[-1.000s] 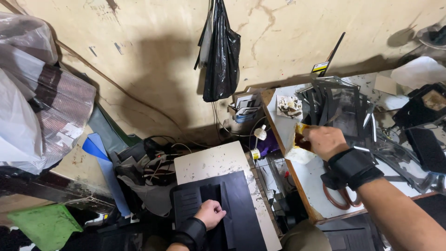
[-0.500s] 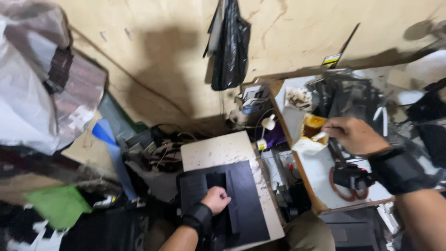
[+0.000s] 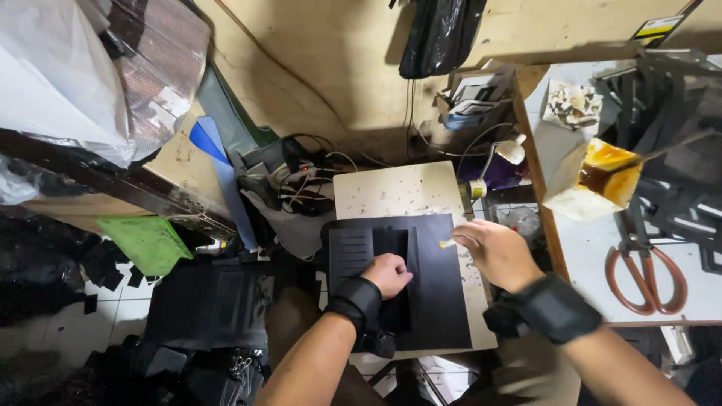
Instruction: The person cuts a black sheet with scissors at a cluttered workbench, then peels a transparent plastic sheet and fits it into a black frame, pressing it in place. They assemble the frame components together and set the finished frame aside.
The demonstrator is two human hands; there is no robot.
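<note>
Head view: left hand [image 3: 387, 274] clenched, pressing flat black sheet [image 3: 432, 293] onto board [image 3: 391, 192]; right hand [image 3: 492, 252] pinches small brush [image 3: 447, 243]. Sheet looks thin, flexible (lift by edge).

The right hand [image 3: 496, 252], earlier up at the glue pot [image 3: 609, 174] on the side table [image 3: 594, 256], is now down over the black sheet [image 3: 436, 293], holding a small pale tipped thing [image 3: 447, 243] just beside the left hand [image 3: 387, 274].
</note>
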